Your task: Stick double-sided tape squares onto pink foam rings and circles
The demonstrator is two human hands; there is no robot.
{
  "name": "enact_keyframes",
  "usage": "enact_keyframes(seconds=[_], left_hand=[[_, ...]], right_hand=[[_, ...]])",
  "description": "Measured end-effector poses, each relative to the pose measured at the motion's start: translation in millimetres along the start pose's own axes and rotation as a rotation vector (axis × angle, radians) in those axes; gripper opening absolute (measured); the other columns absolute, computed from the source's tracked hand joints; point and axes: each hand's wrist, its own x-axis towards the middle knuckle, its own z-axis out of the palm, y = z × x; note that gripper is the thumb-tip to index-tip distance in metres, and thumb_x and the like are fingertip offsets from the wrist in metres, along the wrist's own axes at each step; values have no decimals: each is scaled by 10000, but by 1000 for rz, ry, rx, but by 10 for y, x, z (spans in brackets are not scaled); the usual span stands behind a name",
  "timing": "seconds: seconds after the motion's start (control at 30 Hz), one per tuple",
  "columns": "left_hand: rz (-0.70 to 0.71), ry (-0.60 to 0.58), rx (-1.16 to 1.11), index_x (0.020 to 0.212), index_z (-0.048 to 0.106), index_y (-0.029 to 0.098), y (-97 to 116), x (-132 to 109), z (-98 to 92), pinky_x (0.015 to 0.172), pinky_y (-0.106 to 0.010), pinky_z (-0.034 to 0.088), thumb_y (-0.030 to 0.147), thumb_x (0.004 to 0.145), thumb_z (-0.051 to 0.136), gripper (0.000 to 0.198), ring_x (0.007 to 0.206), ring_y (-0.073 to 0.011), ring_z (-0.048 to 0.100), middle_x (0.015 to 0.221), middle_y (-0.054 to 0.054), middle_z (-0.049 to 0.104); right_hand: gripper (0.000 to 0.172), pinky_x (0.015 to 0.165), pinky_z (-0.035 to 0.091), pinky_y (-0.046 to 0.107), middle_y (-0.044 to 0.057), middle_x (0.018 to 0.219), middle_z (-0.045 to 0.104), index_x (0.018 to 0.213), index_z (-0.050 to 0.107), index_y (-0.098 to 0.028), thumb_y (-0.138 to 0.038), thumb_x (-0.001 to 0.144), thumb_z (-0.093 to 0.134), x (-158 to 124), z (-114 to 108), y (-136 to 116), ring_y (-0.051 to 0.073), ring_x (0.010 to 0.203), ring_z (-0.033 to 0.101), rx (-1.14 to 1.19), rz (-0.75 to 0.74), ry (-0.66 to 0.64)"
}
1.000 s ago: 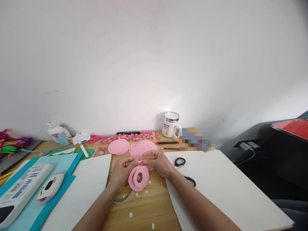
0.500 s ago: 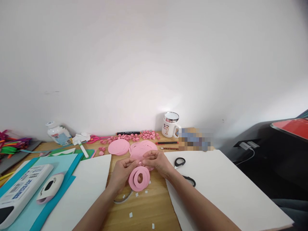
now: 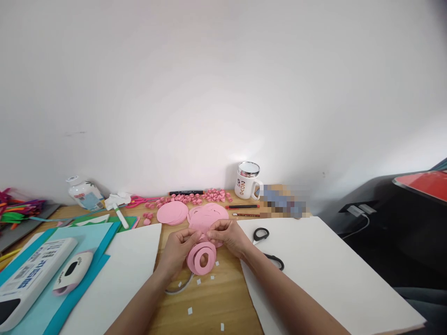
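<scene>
A pink paper spiral (image 3: 201, 258) hangs in curled loops below my fingertips, just over the wooden table. My left hand (image 3: 179, 246) pinches its upper end between thumb and fingers. Close beside it, my right hand (image 3: 228, 237) is closed in a pinch on the same strip. The exact spot the fingers grip is small and partly covered by them. Behind my hands lies a pile of cut pink paper pieces (image 3: 209, 215), and left of that a stack of pink paper circles (image 3: 172, 212).
Rolled pink paper roses (image 3: 214, 195) line the wall beside a white mug (image 3: 247, 181). Black-handled scissors (image 3: 261, 235) lie partly under my right forearm on white board (image 3: 331, 270). At left are a glue gun box (image 3: 35, 279), a white device (image 3: 73, 273) and a bottle (image 3: 84, 191).
The pink spiral's loops have shifted and tilted slightly, rising a little under my fingers. Both hands stay pinched in nearly the same place.
</scene>
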Motion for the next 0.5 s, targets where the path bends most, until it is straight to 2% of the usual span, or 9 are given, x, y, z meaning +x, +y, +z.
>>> enact_keyframes(seconds=[0.17, 0.33, 0.5], left_hand=[[0, -2, -15, 795, 674, 109, 6, 6, 2, 534, -238, 445, 362, 628, 674, 303, 570, -157, 590, 670, -66, 684], [-2, -9, -29, 834, 674, 110, 22, -2, 8, 543, -239, 447, 344, 640, 672, 304, 604, -166, 601, 706, -76, 692], [-25, -23, -67, 875, 676, 119, 34, -5, 7, 593, -262, 468, 337, 631, 682, 327, 639, -178, 618, 741, -86, 701]], right_hand=[[259, 521, 440, 215, -2, 516, 624, 584, 655, -115, -271, 431, 794, 10, -9, -18, 82, 475, 542, 54, 21, 21], [275, 611, 468, 247, 24, 603, 658, 631, 676, -114, -268, 436, 793, 3, -26, -33, 107, 552, 585, 60, 56, 2], [287, 554, 463, 244, 45, 634, 669, 674, 667, -102, -257, 463, 784, 4, -46, -29, 120, 543, 593, 36, 69, -5]])
